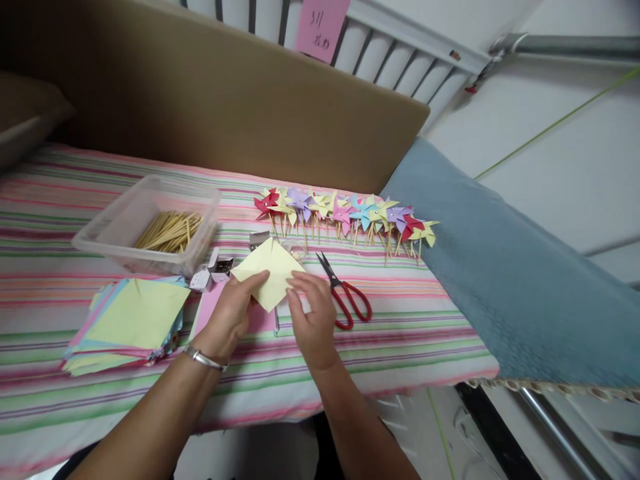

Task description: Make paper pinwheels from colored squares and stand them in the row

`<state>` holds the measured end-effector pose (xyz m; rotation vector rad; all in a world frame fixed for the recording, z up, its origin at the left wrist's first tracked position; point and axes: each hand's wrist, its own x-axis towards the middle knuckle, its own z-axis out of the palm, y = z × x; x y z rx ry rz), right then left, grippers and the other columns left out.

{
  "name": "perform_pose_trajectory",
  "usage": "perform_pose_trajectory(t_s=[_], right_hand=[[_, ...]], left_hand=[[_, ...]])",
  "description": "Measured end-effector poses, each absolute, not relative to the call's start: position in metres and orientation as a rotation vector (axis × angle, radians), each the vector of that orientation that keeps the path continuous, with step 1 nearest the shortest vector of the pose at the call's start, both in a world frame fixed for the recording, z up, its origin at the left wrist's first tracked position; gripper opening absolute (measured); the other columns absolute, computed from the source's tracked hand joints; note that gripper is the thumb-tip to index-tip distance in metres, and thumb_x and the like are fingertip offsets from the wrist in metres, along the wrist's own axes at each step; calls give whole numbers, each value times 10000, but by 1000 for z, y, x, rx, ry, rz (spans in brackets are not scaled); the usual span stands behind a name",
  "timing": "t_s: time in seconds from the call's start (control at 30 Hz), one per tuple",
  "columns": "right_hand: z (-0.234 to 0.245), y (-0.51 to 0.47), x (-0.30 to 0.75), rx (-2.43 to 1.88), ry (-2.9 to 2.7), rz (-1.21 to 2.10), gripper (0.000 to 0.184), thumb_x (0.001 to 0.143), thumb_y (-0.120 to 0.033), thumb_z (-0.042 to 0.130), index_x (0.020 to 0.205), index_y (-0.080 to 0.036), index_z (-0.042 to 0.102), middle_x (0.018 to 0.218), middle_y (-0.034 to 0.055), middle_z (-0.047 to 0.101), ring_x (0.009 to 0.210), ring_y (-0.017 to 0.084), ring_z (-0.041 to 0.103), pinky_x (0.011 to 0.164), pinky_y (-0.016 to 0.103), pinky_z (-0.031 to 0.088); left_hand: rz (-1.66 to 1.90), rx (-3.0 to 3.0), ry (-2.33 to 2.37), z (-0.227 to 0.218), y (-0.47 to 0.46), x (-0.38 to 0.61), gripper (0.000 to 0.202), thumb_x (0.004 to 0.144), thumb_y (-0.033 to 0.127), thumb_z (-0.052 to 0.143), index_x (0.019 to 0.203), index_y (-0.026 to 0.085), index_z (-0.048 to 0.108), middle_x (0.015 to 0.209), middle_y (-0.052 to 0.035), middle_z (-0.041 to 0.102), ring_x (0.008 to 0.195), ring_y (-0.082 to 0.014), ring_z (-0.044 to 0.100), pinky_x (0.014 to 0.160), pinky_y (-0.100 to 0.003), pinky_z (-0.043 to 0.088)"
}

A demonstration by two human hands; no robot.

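A pale yellow paper square, turned corner-up with a slit at its top corner, is held above the table between my two hands. My left hand pinches its left side, thumb lying on top. At the right edge, my right hand has its fingers bent closed around the paper. Beneath them lies pink paper. Just right of my right hand rest scissors with red handles, blades apart. A small open white box with dark metal bits stands beyond my left hand.
To the left, a stack of coloured paper squares lies before a clear plastic tub holding wooden sticks. Paper pinwheels on sticks form a row at the back. Behind stands a brown board; blue cloth hangs at right.
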<state>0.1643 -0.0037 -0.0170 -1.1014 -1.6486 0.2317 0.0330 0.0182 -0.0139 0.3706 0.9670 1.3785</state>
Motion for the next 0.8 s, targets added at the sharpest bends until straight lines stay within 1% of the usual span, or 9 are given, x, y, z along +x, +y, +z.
perform_pose_trajectory(t_s=[0.07, 0.13, 0.2, 0.33, 0.4, 0.57, 0.7, 0.8], right_hand=[[-19, -6, 159, -1059, -1800, 228, 181, 862, -144, 535, 951, -225, 670, 987, 66, 671, 957, 195, 602, 868, 379, 491], [-22, -6, 154, -1058, -1876, 233, 190, 872, -139, 517, 941, -218, 675, 958, 63, 674, 919, 192, 596, 831, 368, 502], [-25, -5, 152, -1067, -1909, 220, 209, 877, -126, 500, 947, -211, 677, 953, 64, 673, 914, 191, 584, 826, 365, 501], [-26, -6, 153, -1054, -1934, 202, 241, 871, -97, 493, 986, -207, 674, 983, 71, 656, 933, 193, 565, 824, 357, 491], [-26, -7, 154, -1048, -1937, 213, 225, 865, -96, 508, 975, -202, 673, 972, 75, 647, 925, 197, 556, 817, 357, 484], [-24, -9, 154, -1043, -1927, 290, 138, 856, -123, 552, 884, -197, 665, 876, 59, 649, 865, 198, 549, 795, 362, 460], [-22, -7, 154, -1086, -1869, 387, 79, 859, -174, 582, 837, -195, 655, 809, 46, 642, 828, 191, 556, 778, 345, 447], [-21, -7, 154, -1125, -1808, 472, 81, 857, -191, 588, 800, -196, 646, 772, 33, 633, 804, 181, 560, 767, 329, 440]], left_hand=[[1366, 379, 937, -15, 18, 34, 330, 566, 188, 813, 866, 106, 700, 827, -59, 734, 694, -160, 648, 690, -267, 491], [1368, 393, 911, -16, 17, 34, 320, 565, 193, 814, 851, 105, 699, 817, -53, 731, 702, -159, 646, 710, -271, 485], [1374, 400, 899, -16, 17, 35, 307, 575, 195, 809, 847, 107, 696, 836, -53, 730, 720, -160, 647, 723, -273, 485], [1349, 375, 904, -15, 16, 34, 311, 582, 197, 803, 860, 110, 692, 865, -58, 729, 740, -162, 649, 704, -265, 491], [1343, 368, 895, -15, 17, 33, 330, 585, 202, 802, 881, 109, 691, 890, -65, 729, 749, -161, 649, 693, -257, 494], [1339, 392, 900, -18, 17, 32, 356, 588, 211, 796, 907, 96, 689, 935, -92, 728, 719, -158, 647, 646, -255, 498], [1374, 449, 909, -17, 18, 32, 330, 588, 228, 795, 873, 95, 694, 912, -96, 728, 794, -188, 655, 686, -272, 499], [1373, 499, 933, -16, 17, 33, 300, 583, 239, 794, 826, 92, 696, 914, -106, 726, 845, -209, 652, 708, -285, 493]])
